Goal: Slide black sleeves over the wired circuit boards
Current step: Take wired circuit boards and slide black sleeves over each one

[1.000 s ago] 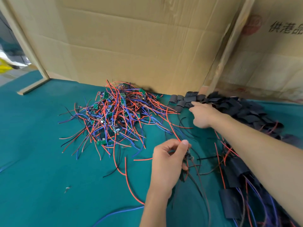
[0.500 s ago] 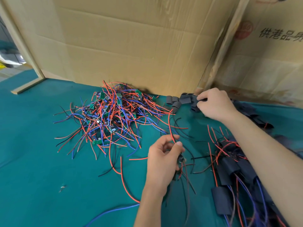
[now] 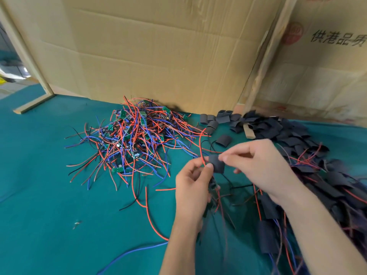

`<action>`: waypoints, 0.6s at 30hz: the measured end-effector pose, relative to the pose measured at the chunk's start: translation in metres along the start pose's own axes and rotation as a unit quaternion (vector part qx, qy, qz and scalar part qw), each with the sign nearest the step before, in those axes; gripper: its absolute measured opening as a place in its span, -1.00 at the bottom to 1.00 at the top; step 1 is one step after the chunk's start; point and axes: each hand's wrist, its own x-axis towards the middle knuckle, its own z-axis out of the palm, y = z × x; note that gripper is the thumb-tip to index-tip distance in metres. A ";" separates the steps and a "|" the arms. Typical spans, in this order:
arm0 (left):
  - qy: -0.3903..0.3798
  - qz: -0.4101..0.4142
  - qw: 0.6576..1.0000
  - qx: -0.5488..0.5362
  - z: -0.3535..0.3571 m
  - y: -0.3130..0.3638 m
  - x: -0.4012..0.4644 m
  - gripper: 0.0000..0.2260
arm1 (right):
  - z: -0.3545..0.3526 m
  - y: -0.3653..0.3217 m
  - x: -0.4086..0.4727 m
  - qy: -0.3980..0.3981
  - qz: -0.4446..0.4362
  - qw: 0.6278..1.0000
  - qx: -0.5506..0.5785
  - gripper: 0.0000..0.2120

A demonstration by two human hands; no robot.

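Right hand pinches black sleeve between thumb and forefinger, above green desk. Left hand pinches wired circuit board, fingers curled; thumb tip touches sleeve's lower edge. Board's red and black wires hang below left hand. Pile of bare wired boards on desk to left, near cardboard wall. Loose sleeves heaped to right; sleeved boards under right forearm.

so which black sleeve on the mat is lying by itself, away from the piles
The single black sleeve on the green mat just beyond the hands. The other loose ones are heaped in the sleeve pile by the cardboard.
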 end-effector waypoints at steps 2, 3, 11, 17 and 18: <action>-0.009 -0.004 1.000 -0.028 -0.001 0.003 0.000 -0.85 | 0.011 0.002 -0.005 0.008 -0.012 1.000 -0.011 -0.88; -0.014 -0.001 0.999 -0.037 -0.001 0.005 -0.001 -0.82 | 0.014 0.003 -0.005 -0.001 -0.013 1.000 0.019 -0.86; -0.060 0.016 0.998 -0.030 -0.002 0.003 -0.004 -0.80 | 0.007 0.016 -0.003 -0.111 0.012 0.960 0.256 -0.67; -0.086 0.028 0.996 -0.015 -0.004 0.002 -0.005 -0.78 | 0.003 0.024 -0.001 -0.156 0.016 0.944 0.289 -0.68; -0.089 0.027 0.996 -0.014 -0.004 0.002 -0.005 -0.78 | 0.002 0.024 -0.002 -0.156 0.013 0.945 0.287 -0.66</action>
